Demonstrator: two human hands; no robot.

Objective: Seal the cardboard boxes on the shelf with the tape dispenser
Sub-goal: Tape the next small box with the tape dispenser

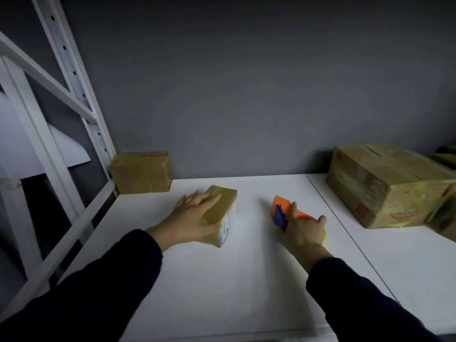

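Gripping orange-blue tape dispenser (283,210) w/ right hand (304,232), fingers curled tight round it, centre-right on or just over white shelf (246,280); can't tell which. Pressing left hand (191,219) flat on small cardboard box (225,206) just to the left, fingers straight, slightly spread. Beyond: taped box (142,172) at back-left by rack upright (96,134), big printed carton (385,186) far right.

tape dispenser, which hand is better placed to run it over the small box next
Right. The right hand grips the orange tape dispenser, just right of the small box on the shelf. The left hand lies flat on that box, so it likely serves better to steady it.
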